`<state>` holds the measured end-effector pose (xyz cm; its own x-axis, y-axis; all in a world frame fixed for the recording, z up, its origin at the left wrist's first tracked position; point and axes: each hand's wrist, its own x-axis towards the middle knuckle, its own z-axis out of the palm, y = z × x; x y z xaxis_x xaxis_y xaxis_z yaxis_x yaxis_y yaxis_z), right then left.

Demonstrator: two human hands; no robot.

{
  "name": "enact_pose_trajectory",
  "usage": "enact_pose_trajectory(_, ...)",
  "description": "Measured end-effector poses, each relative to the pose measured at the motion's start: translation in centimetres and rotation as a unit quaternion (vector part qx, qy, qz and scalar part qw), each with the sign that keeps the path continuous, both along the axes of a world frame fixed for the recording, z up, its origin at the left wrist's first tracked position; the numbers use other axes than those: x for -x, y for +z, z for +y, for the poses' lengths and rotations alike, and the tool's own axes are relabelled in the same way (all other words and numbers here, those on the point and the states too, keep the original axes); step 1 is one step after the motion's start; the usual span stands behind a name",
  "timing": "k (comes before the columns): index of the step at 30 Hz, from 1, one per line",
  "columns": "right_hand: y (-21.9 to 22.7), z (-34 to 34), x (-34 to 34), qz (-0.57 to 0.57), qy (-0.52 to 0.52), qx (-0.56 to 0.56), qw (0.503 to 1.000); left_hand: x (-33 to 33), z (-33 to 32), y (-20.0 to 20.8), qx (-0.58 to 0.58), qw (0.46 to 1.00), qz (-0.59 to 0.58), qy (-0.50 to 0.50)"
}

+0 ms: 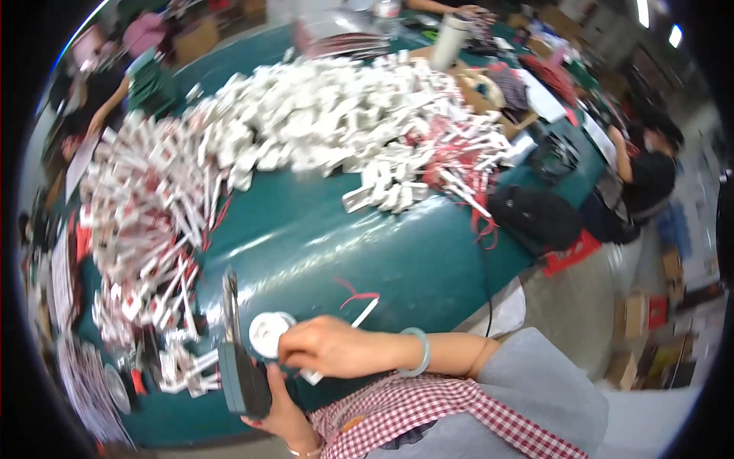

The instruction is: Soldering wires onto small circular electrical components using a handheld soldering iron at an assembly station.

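Note:
My left hand (281,419) is wrapped round a dark grey-teal boxy device (242,381). A narrow metallic piece (231,294) stands up from that device; its exact kind is unclear. My right hand (325,348) is closed, its fingers curled in a pinch next to a white round roll (269,332). What its fingertips grip is hidden. A white strip (365,312) with a red ribbon (356,295) runs slantwise under this hand, and its lower end shows below the fingers. Whether the hand holds the strip I cannot tell.
A large heap of white pieces (306,115) covers the back of the green table (329,245). White strips with red ribbons (145,222) are piled at left, more (459,157) at right. A black cap (537,218) lies by the right edge. Other people (650,164) sit around the table.

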<state>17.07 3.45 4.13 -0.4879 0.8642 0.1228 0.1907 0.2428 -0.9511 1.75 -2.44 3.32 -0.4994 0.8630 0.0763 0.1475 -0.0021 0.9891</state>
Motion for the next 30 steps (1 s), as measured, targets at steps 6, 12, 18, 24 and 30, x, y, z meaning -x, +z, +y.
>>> enact_pose_trajectory(6, -0.2, -0.4, -0.3, 0.015, -0.009, -0.031, 0.999, 0.8, 0.5, -1.2, 0.012, 0.991, -0.114, -0.065)
enact_pose_trajectory(12, -0.4, -0.6, -0.3, 0.144, -0.005, 0.033, 0.989, 3.3, 1.4, -4.5, -0.029, 0.965, 0.148, -0.216)
enact_pose_trajectory(18, -0.1, -0.2, 0.4, 0.09, -0.019, 0.066, 0.994, 0.8, 3.8, -3.2, -0.06, 0.982, 0.068, -0.166)
enact_pose_trajectory(24, -0.7, -0.5, 0.4, 0.077, -0.12, 0.039, 0.989, 0.4, 3.6, -1.4, -0.067, 0.997, 0.004, -0.026)
enact_pose_trajectory(30, -2.7, -0.4, 1.5, 0.05, -0.212, -0.045, 0.975, -0.4, 2.9, -0.9, -0.059, 0.997, -0.021, 0.038)
